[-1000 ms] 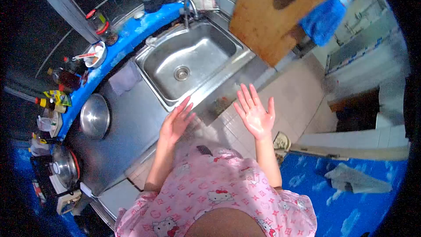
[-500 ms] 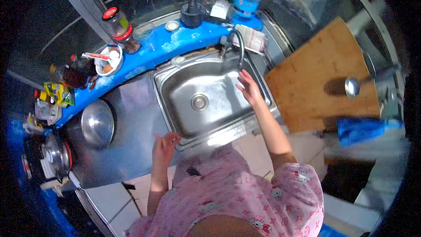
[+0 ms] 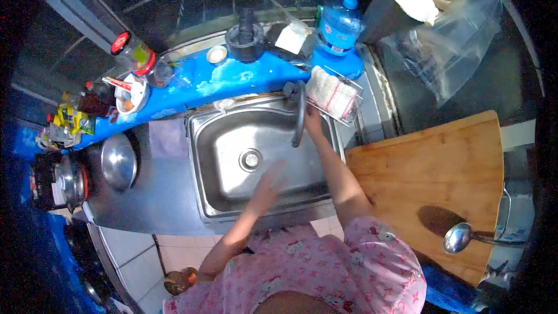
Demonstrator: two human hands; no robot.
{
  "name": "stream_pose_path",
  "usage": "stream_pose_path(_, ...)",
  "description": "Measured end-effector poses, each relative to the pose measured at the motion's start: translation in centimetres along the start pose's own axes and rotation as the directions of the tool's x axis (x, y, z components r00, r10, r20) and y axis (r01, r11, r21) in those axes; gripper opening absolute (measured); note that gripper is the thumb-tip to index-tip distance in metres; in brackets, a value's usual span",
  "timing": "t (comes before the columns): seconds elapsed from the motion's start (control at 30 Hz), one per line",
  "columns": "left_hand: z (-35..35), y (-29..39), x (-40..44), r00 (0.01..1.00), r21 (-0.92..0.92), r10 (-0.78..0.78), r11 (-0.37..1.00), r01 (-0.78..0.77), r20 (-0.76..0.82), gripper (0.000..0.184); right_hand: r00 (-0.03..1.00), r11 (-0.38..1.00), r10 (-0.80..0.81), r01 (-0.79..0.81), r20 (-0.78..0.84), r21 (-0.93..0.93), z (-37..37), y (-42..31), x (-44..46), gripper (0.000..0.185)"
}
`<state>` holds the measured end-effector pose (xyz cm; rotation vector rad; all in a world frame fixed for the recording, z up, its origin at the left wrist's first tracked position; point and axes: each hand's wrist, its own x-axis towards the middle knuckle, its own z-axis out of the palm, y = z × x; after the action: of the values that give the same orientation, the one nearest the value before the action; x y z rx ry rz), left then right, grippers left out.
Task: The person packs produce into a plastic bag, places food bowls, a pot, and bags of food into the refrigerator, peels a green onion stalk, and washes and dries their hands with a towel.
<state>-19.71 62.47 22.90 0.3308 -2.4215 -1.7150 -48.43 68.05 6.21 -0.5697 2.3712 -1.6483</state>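
A stainless steel sink (image 3: 203,195) with a round drain lies in front of me. My left hand (image 3: 268,189) is over the sink's near part, blurred by motion, with its fingers stretched out and nothing in them. My right hand (image 3: 313,122) has reached the curved faucet (image 3: 300,113) at the sink's back right. The faucet partly covers that hand, so its fingers are hidden and I cannot tell whether it grips anything. Just behind it, a folded striped cloth (image 3: 331,91) hangs on a wire rack.
A wooden cutting board (image 3: 407,168) stands to the right, a ladle (image 3: 459,237) beside it. On the blue ledge (image 3: 221,81) are a pump bottle (image 3: 340,29), a mortar (image 3: 245,43), jars and a white bowl (image 3: 132,96). Left on the counter sits a metal lid (image 3: 119,161).
My right hand has moved from above the sink's right side to the faucet. My left hand has gone from the sink's front left edge to over the basin. The view has shifted.
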Motion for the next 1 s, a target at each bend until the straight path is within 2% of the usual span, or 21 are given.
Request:
stream_pose_path(0.03,1.0,0.7,1.9,0.986,0.194,0.165,0.967,-0.165,0.017,0.045,0.996,0.998,0.06,-0.062,0.065,0.031,-0.4,0.8,-1.8,0.029)
stream_pose_path(0.1,3.5,0.9,5.5,0.999,0.247,-0.007,0.969,-0.002,0.037,0.047,0.981,0.969,-0.007,-0.041,0.192,0.245,-1.1,0.2,-6.2,0.036)
stream_pose_path(0.13,4.8,0.4,7.0,0.995,0.276,-0.095,0.958,0.082,0.035,0.048,0.948,0.81,0.157,-0.284,0.277,0.513,-1.0,-1.4,-9.1,0.038)
stream_pose_path(0.17,7.0,-2.5,8.5,0.989,0.379,-0.092,0.916,0.129,-0.114,0.047,0.869,0.527,0.272,-0.495,0.414,0.691,-0.9,-3.9,-11.4,0.04)
stream_pose_path(0.23,10.5,-10.1,10.7,0.912,0.543,-0.05,0.79,0.286,-0.408,0.047,0.798,0.223,0.24,-0.6,0.553,0.768,-0.6,-8.3,-14.1,0.045)
stream_pose_path(0.3,5.2,-8.2,11.8,0.942,0.295,-0.25,0.904,0.31,-0.223,0.046,0.746,0.219,0.234,-0.665,0.623,0.714,-0.8,-11.4,-14.8,0.046)
stream_pose_path(0.33,3.7,-7.4,11.5,0.929,0.078,-0.351,0.929,0.36,-0.114,0.045,0.742,0.374,0.25,-0.666,0.622,0.645,-0.9,-12.8,-14.6,0.045)
stream_pose_path(0.37,2.2,-6.7,11.3,0.896,-0.127,-0.444,0.889,0.44,-0.002,0.044,0.743,0.52,0.258,-0.646,0.618,0.559,-0.7,-13.5,-14.4,0.043)
stream_pose_path(0.4,1.7,-6.4,10.8,0.844,-0.393,-0.518,0.754,0.527,0.138,0.043,0.724,0.446,0.119,-0.65,0.679,0.615,-0.5,-11.2,-13.9,0.045)
stream_pose_path(0.43,1.4,-5.9,10.3,0.796,-0.609,-0.529,0.539,0.582,0.293,0.042,0.697,0.36,-0.023,-0.663,0.717,0.656,-0.3,-6.8,-13.0,0.047)
stream_pose_path(0.47,1.7,-5.2,9.4,0.876,-0.762,-0.349,0.446,0.469,0.335,0.039,0.664,0.264,-0.163,-0.683,0.73,0.68,0.4,-4.5,-12.6,0.05)
stream_pose_path(0.53,3.7,-5.0,8.8,0.896,-0.865,-0.316,0.297,0.404,0.31,0.04,0.659,0.261,0.361,-0.751,0.66,0.607,1.2,-9.1,-11.8,0.05)
stream_pose_path(0.57,4.6,-5.1,9.1,0.908,-0.904,-0.295,0.219,0.368,0.298,0.04,0.647,0.295,0.461,-0.757,0.607,0.583,1.4,-10.9,-11.4,0.048)
stream_pose_path(0.7,6.7,-8.4,11.3,0.895,-0.985,-0.413,-0.026,0.17,0.166,0.045,0.839,0.675,0.293,-0.522,0.459,0.522,1.5,-12.9,-10.6,0.038)
stream_pose_path(0.77,6.6,-7.5,12.0,0.903,-0.993,-0.423,-0.116,0.022,0.069,0.044,0.918,0.842,0.18,-0.33,0.355,0.427,1.4,-13.2,-9.8,0.033)
stream_pose_path(0.83,5.7,-6.2,12.6,0.893,-0.993,-0.441,-0.107,0.045,0.088,0.042,0.965,0.955,-0.011,-0.069,0.263,0.29,1.4,-13.7,-9.0,0.029)
stream_pose_path(0.87,4.8,-5.3,12.8,0.887,-0.993,-0.451,-0.103,0.056,0.097,0.042,0.957,0.977,-0.159,0.118,0.242,0.176,1.4,-14.0,-8.7,0.026)
stream_pose_path(0.9,3.8,-4.5,12.6,0.87,-0.996,-0.489,0.028,0.09,0.065,0.041,0.924,0.953,-0.301,0.3,0.235,0.043,1.2,-14.3,-8.7,0.024)
stream_pose_path(0.93,2.4,-3.9,12.3,0.851,-0.979,-0.524,0.157,0.132,0.031,0.041,0.829,0.813,-0.475,0.541,0.295,-0.214,0.5,-15.1,-9.3,0.025)
stream_pose_path(0.97,1.9,-3.6,11.8,0.832,-0.943,-0.554,0.278,0.182,-0.002,0.04,0.699,0.554,-0.628,0.711,0.343,-0.434,-0.1,-15.8,-9.9,0.027)
stream_pose_path(1.0,3.3,-7.6,12.4,0.906,-0.972,-0.422,0.2,0.124,0.029,0.041,0.733,0.617,-0.59,0.68,0.338,-0.396,-0.4,-15.5,-10.5,0.029)
